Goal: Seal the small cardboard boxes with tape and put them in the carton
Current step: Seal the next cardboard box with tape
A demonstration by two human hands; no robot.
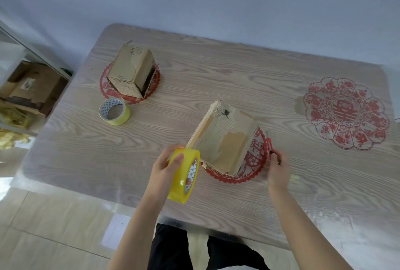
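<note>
A wood-grain worktop (216, 70) under a clear sheet stands against a pale wall. At its near edge the left hand (166, 168) grips a yellow tape roll (184, 176), and the right hand (278, 168) pinches a red cutter (269, 144), hiding its handle. Between them a small box (225, 142) sits on a red paper-cut (255, 161). Toward the far left corner lie a second roll (114, 111) and another box (132, 70). Beyond the left edge, a blurred shelf (32, 88) holds brown shapes.

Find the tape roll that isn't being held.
Head view: the loose tape roll lies left on the table, just in front of the far cardboard box.
</note>
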